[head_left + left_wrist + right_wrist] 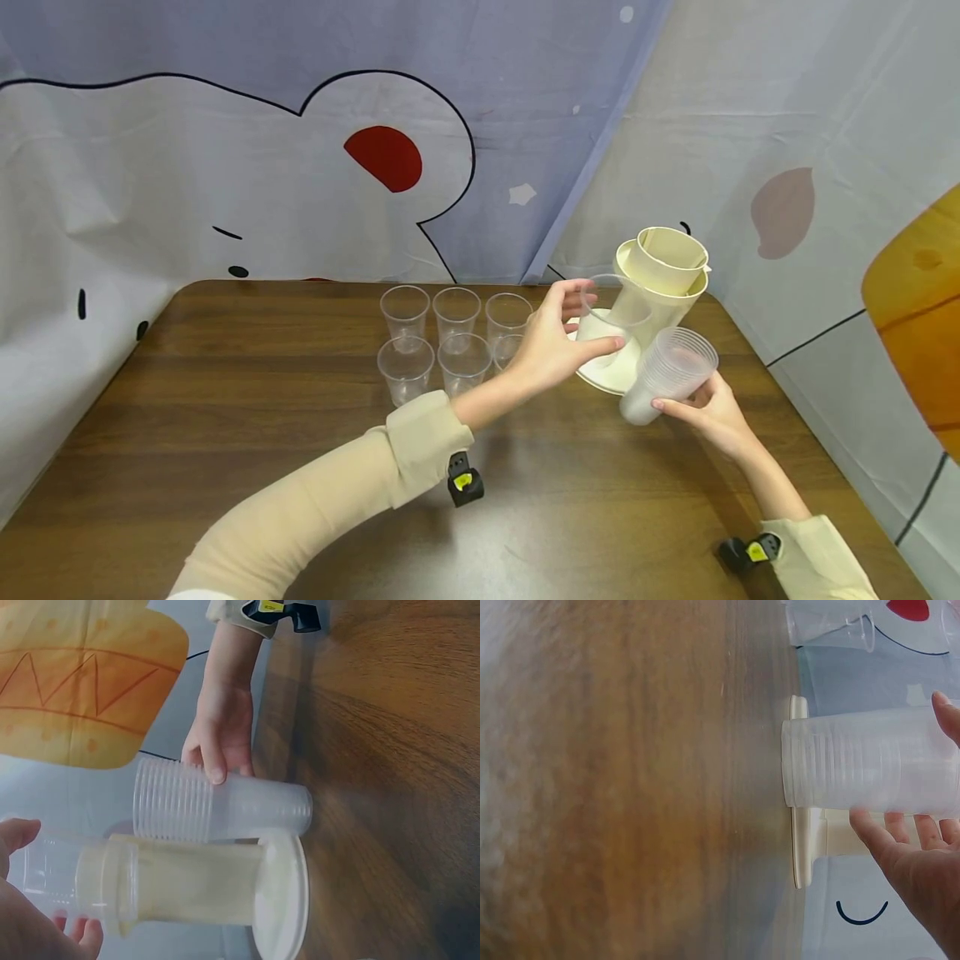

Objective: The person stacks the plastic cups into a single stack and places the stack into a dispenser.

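Observation:
In the head view my left hand [551,346] holds one clear plastic cup [613,315] between thumb and fingers, in front of a cream stand. A stack of nested clear plastic cups [672,367], tilted, is gripped by my right hand [718,419] at its right side. The left wrist view has the single cup [79,881] overlapping the stand's upper end, with the stack [225,802] beside it. In the right wrist view the fingers of my right hand [922,862] lie along one side of the stack [877,761], the thumb on the other.
The cream stand [660,312], a cylinder with a flared top on a round base, stands at the table's back right. Several upright clear cups [405,358] form two rows at the back middle, partly hidden by my left hand. A patterned curtain [262,167] closes off the back.

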Available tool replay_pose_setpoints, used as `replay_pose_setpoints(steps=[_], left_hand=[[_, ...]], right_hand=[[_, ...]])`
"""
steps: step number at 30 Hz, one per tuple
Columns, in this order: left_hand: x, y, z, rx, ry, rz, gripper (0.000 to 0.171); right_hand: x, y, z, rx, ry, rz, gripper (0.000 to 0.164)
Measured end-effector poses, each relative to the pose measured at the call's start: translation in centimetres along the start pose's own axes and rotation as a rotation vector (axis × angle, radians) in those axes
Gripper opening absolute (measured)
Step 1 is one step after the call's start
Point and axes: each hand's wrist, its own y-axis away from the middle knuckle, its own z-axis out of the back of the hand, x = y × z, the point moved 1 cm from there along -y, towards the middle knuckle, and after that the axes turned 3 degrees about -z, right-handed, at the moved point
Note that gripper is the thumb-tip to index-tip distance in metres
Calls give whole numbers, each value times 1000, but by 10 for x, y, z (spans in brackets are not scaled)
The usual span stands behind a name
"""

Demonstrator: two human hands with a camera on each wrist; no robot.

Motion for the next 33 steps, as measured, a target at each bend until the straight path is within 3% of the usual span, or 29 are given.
replay_pose_setpoints(steps=[13,33], left_hand=[[-6,-6,-10,17,12,-59,67],[-15,-13,-23,45,-1,-64,71]], right_hand=[[1,0,-1,8,-16,-3,73],[0,1,-2,0,-9,10,74]])
